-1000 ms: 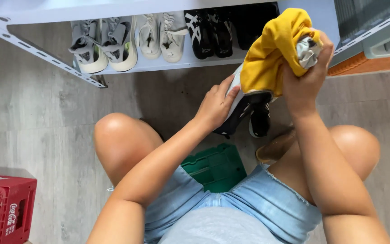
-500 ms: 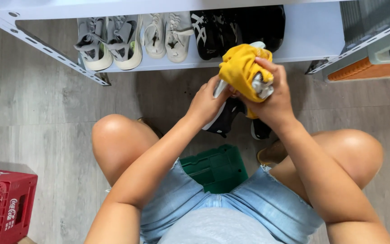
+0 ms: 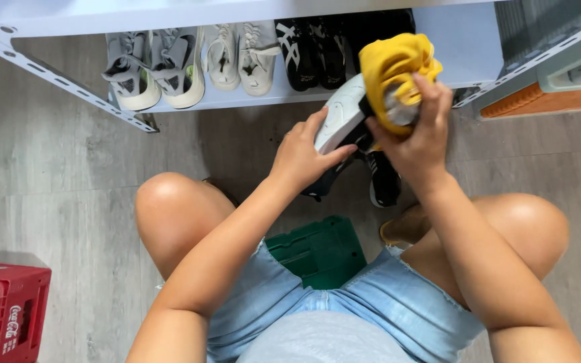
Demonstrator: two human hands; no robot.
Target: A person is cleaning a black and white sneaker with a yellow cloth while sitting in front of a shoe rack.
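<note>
My left hand [image 3: 302, 153] grips a black shoe with a white sole [image 3: 339, 121], turned sole-up in front of me. My right hand [image 3: 417, 131] is closed on a bunched yellow cloth [image 3: 391, 67] and presses it against the shoe's far end. A second black shoe [image 3: 384, 180] stands on the floor just below my hands. I sit on a green crate [image 3: 317, 250] with both knees apart.
A white metal shelf [image 3: 465, 40] ahead holds a grey pair of sneakers [image 3: 156, 64], a white pair [image 3: 240, 54] and a black pair [image 3: 311, 50]. A red plastic crate [image 3: 5, 309] stands at lower left. Grey plank floor [image 3: 55, 188] lies around me.
The yellow cloth in my right hand moved from the upper right down to the middle, then back up and right along the shoe. The shoe's white sole now shows more.
</note>
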